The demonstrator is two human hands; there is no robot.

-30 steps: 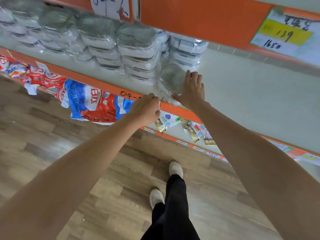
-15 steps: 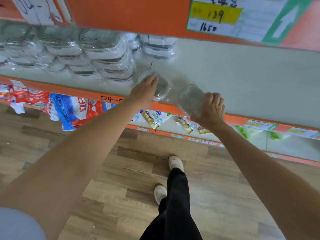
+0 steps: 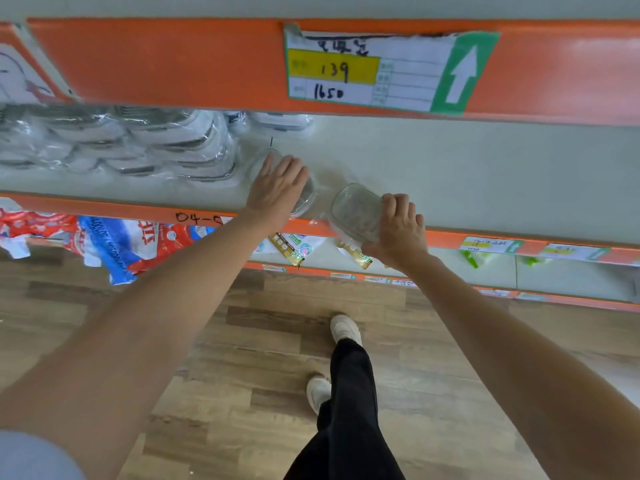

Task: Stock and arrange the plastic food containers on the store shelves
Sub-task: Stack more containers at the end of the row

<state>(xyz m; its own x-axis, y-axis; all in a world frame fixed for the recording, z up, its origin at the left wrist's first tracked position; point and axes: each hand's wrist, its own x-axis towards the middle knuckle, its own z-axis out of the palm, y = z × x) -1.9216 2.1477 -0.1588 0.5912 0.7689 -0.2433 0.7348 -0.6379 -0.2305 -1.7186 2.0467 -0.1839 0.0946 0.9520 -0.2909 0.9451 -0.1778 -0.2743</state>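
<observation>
The right hand (image 3: 398,230) had its grip curled round a clear container (image 3: 356,213), fingers over the far edge, thumb side hidden, and the container sat tipped at the front lip of the shelf (image 3: 450,174). A second before, that same hand lay flat on a container further in; now it had drawn one out to the edge and taken hold. The left hand (image 3: 277,188) had come up off the orange shelf rim and lay with fingers spread flat on top of a second clear container (image 3: 304,202), just beside the first. To the left stood the wrapped stacks of containers (image 3: 166,147), untouched. To the right the shelf ran bare. Above hung the price label (image 3: 367,71) marked 139. So two loose containers were now under hand at the end of the row, and my read was that lining them up beside the stacks came next.
</observation>
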